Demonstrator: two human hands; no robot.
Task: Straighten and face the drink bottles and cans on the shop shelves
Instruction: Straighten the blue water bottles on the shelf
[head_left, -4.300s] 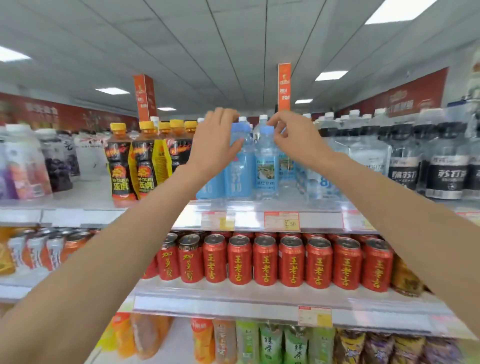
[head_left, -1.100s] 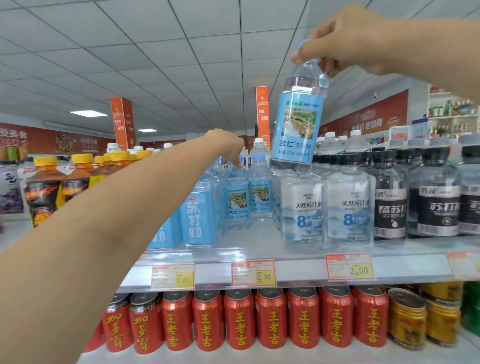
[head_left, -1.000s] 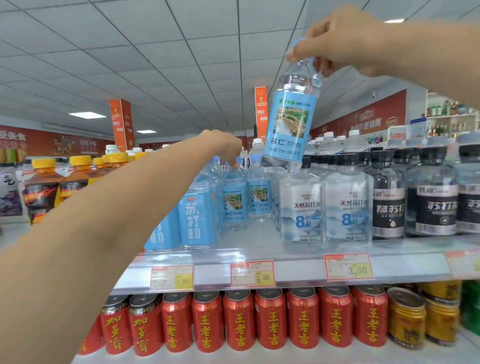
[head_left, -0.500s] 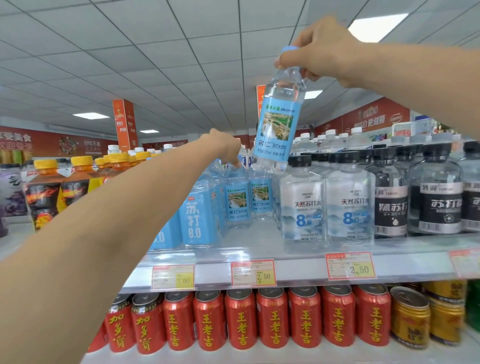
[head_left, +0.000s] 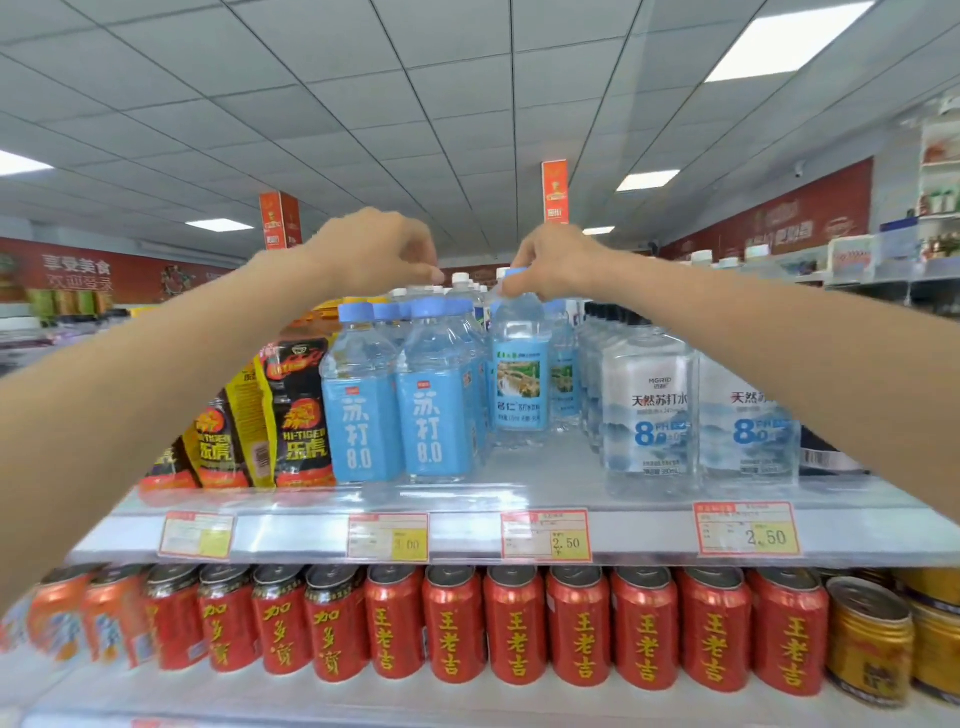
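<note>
Right hand: the right hand (head_left: 558, 262), just right of centre in the upper half of the frame, is gripping the top of the landscape-label water bottle (head_left: 521, 384). Its fingers (head_left: 530, 288) are curling tightly round the blue cap and neck.
Landscape-label water bottle: it is standing upright at frame centre on the top shelf (head_left: 545, 473), set back from the front edge, with its label facing the camera. It is sitting between the blue 8.0 soda-water bottles (head_left: 363, 410) on its left and the clear square bottles (head_left: 649, 410) on its right. A second bottle of the same kind (head_left: 563, 374) is standing just behind it to the right.
Left hand: the left hand (head_left: 382, 249), left of centre at the same height, is hovering over the blue caps. Its fingers (head_left: 415, 265) are curling inward with the tips drawn together; whether they are pinching anything cannot be told.
Blue 8.0 soda-water bottles: two are standing side by side at the shelf front, with more lining up behind them.
Hi-Tiger bottles (head_left: 301, 415): these are crowding the left of the top shelf, some of them leaning.
Price tags (head_left: 545, 535): four are hanging along the top shelf's front rail.
Red cans (head_left: 514, 629): a row is running along the bottom of the frame on the lower shelf (head_left: 467, 701), with their yellow characters mostly facing forward.
Gold cans (head_left: 867, 639): these are sitting at the lower right, touching the end of the red row.
</note>
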